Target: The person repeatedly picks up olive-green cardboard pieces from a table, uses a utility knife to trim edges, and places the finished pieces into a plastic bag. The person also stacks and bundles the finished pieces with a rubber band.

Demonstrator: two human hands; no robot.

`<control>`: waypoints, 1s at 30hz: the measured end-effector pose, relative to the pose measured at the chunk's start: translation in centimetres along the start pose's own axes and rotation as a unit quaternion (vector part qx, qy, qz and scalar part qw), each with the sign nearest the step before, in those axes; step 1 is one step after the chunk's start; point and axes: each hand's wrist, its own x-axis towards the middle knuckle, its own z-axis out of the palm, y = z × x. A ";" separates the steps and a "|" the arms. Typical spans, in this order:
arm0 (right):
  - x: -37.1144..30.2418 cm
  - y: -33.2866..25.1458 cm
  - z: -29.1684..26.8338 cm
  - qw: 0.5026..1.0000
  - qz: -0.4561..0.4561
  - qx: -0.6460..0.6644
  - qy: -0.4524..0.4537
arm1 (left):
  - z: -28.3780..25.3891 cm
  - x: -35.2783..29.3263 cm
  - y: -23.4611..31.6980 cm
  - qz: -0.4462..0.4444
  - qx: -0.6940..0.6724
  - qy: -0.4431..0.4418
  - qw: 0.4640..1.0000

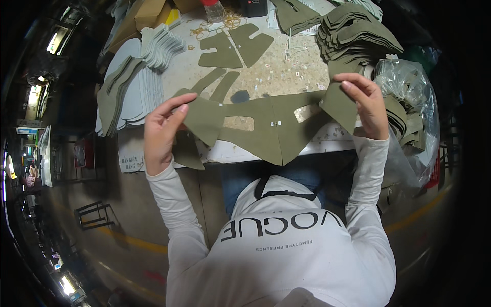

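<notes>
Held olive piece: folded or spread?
Spread midway: the olive piece shows both cutouts; near the left hand and right hand, cannot tell.

Red-topped jar, rubber bands; yellow floor line.

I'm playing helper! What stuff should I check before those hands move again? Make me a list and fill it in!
1. Left hand pinching the left end of the green piece: ok.
2. Right hand pinching the right end: ok.
3. Two openings showing in the piece, one each side of the middle line: ok.
4. Middle line firmly joined: cannot tell; a line shows, but not how strong it is.
5. Table free of loose things: not ok; notched green pieces and rubber bands lie on it.
</notes>
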 end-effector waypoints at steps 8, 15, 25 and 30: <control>-3.9 3.9 4.1 0.993 -0.092 0.018 0.067 | 6.1 -3.0 -4.3 0.087 -0.078 -0.001 0.993; -5.6 8.8 6.9 0.993 -0.027 -0.080 0.080 | 10.0 -4.6 -9.6 -0.076 -0.074 -0.011 0.994; -7.8 9.2 8.1 0.996 0.001 -0.012 0.090 | 10.1 -7.1 -9.3 -0.053 -0.028 0.009 0.998; -8.5 9.1 8.2 0.996 -0.002 -0.050 0.078 | 10.8 -8.2 -9.2 -0.037 0.005 0.026 0.999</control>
